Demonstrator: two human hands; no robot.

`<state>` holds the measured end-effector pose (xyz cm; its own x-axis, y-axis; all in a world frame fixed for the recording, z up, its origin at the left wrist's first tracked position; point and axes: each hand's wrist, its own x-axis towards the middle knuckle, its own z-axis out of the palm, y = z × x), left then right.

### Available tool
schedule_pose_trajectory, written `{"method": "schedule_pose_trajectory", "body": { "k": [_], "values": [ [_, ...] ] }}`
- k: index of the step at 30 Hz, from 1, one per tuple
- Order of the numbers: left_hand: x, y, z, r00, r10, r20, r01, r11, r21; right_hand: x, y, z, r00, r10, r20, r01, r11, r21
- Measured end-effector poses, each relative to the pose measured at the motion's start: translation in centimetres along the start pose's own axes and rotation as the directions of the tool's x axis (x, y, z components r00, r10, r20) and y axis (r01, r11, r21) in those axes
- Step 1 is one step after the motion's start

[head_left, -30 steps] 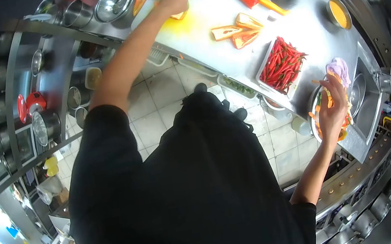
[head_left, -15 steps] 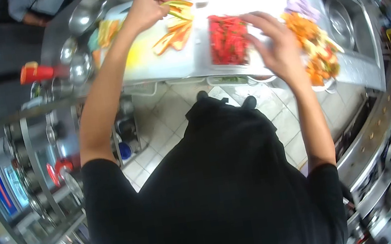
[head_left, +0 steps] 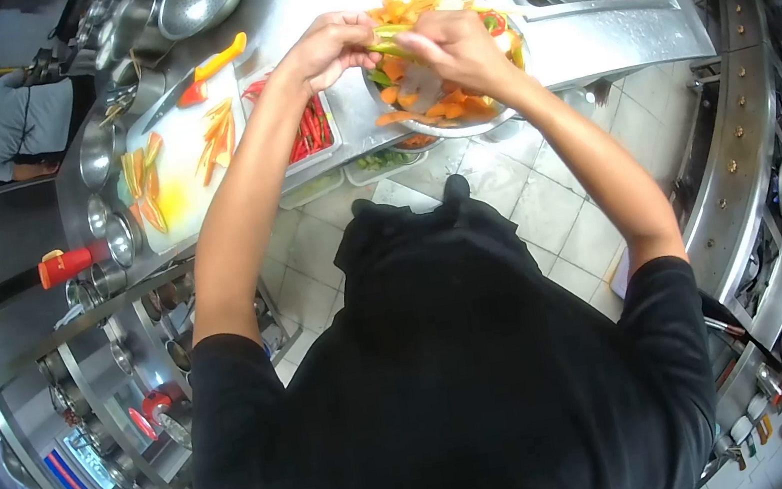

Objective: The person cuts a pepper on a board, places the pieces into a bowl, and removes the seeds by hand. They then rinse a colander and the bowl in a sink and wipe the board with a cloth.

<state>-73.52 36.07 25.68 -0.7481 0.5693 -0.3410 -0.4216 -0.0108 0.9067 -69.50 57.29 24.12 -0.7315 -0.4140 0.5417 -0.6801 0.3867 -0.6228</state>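
Pinching a yellow-green strip (head_left: 388,40) with my left hand (head_left: 334,49) and right hand (head_left: 463,49) over the veg bowl (head_left: 469,130), right of the chillies (head_left: 312,133); next move needs steady grip imo.

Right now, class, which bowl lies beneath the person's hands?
The bowl heaped with vegetable pieces, under the left hand and the right hand; other bowls, such as the large one beyond the knife, sit apart.

The left hand (head_left: 329,51) and right hand (head_left: 463,49) nearly meet, forearms (head_left: 249,205) angled inward.
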Motion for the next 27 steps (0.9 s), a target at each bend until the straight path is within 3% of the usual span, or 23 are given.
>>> {"method": "schedule_pose_trajectory", "body": {
  "k": [1,2,3,5,6,7,9,13,16,19,22,24,25,27],
  "values": [
    [0.0,-0.1,0.3,1.000,0.000,0.012,0.001,1.000,-0.012,-0.4,0.2,0.0,0.983,0.176,-0.054,-0.161,0.966,0.203],
    [0.2,-0.1,0.7,0.998,0.004,-0.057,-0.004,1.000,0.004,-0.8,0.7,-0.1,0.947,0.319,-0.035,-0.304,0.926,0.223],
    [0.1,0.2,1.2,0.997,0.005,-0.072,-0.004,1.000,0.005,-1.0,0.8,-0.1,0.950,0.311,-0.027,-0.297,0.926,0.233],
    [-0.2,0.8,1.9,0.958,0.052,-0.280,0.015,0.973,0.229,-1.1,0.8,-0.1,0.949,0.255,-0.187,-0.227,0.961,0.160],
    [-0.2,1.1,2.4,0.942,0.064,-0.330,0.033,0.960,0.280,-1.0,0.8,-0.4,0.979,0.075,-0.191,-0.072,0.997,0.023],
    [-0.3,1.0,2.8,0.937,0.067,-0.342,0.034,0.959,0.280,-1.1,0.8,-0.5,0.980,0.068,-0.187,-0.063,0.998,0.031],
    [0.0,1.2,3.7,0.924,0.036,-0.381,0.081,0.954,0.287,-0.9,0.7,-0.8,0.996,-0.019,-0.084,0.000,0.976,-0.218],
    [0.6,1.1,4.3,0.911,0.071,-0.406,0.076,0.939,0.335,-0.2,1.4,-0.5,0.998,0.010,-0.059,-0.022,0.976,-0.216],
    [0.6,1.2,4.3,0.897,0.147,-0.416,0.046,0.907,0.419,0.2,0.7,-0.9,0.926,0.333,-0.178,-0.355,0.928,-0.109],
    [0.1,2.0,3.7,0.866,0.240,-0.439,0.026,0.854,0.519,-0.3,1.6,-1.6,0.906,0.389,-0.164,-0.402,0.914,-0.052],
    [-0.5,2.4,3.4,0.836,0.341,-0.430,0.016,0.769,0.640,-0.5,0.9,-1.4,0.942,0.299,-0.152,-0.323,0.930,-0.173],
    [-0.5,3.0,4.3,0.837,0.334,-0.433,0.045,0.747,0.663,0.1,-0.1,-1.5,0.973,0.135,-0.186,-0.187,0.935,-0.302],
    [-0.4,3.1,4.7,0.842,0.326,-0.430,0.072,0.722,0.688,0.6,-0.8,-1.6,0.974,0.138,-0.179,-0.189,0.933,-0.305],
    [-0.1,3.1,5.4,0.854,0.314,-0.415,0.046,0.749,0.661,1.1,-1.9,-1.6,0.987,0.160,-0.023,-0.156,0.905,-0.395]
  ]
}}
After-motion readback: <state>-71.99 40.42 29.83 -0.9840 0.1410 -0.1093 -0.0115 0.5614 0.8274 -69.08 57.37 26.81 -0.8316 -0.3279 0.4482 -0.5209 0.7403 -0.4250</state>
